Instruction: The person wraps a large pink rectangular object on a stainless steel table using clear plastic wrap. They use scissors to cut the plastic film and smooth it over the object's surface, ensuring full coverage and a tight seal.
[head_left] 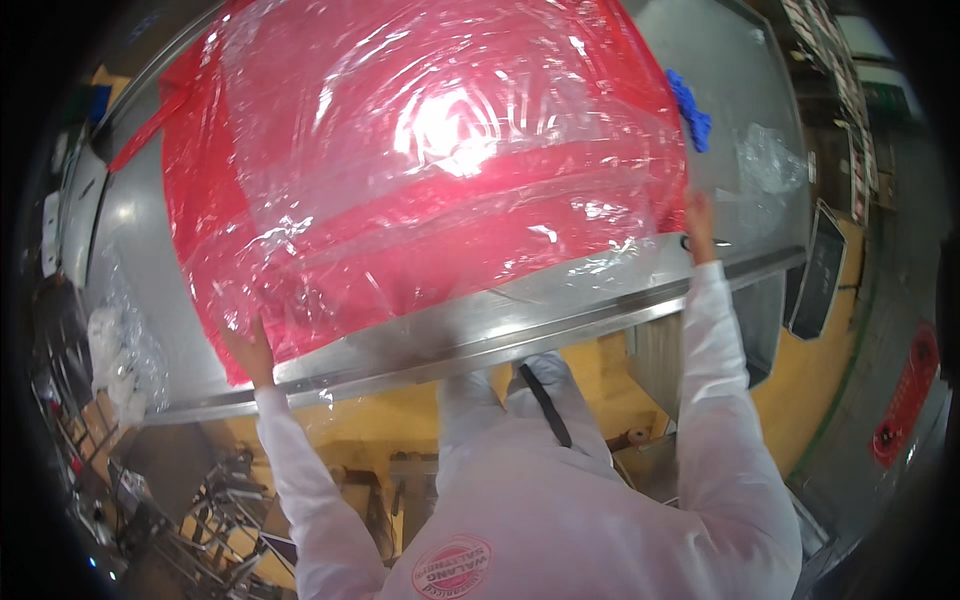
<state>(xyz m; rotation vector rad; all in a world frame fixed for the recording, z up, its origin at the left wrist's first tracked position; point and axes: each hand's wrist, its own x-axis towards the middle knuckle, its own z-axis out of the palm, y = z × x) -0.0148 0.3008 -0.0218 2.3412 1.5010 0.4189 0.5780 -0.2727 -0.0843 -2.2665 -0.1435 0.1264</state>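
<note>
A wide red plastic sheet (pixel 420 290) lies across the metal table, with a shiny clear plastic sheet (pixel 340 150) over much of it. My left hand (pixel 250 350) is at the near left corner, closed on the clear plastic, which wrinkles over its fingertips. At the near right edge of the sheets is my right hand (pixel 699 228), its fingers closed at the plastic's border and partly blurred. Beneath that hand, a small dark loop (pixel 685 242) shows on the table; its kind is unclear.
The metal table (pixel 500 312) has a raised near rim in front of my legs. A blue crumpled glove or cloth (pixel 690 110) lies right of the sheets, near crumpled clear plastic (pixel 770 160). White crumpled material (pixel 112 350) sits at the left. Metal racks (pixel 215 520) stand at lower left.
</note>
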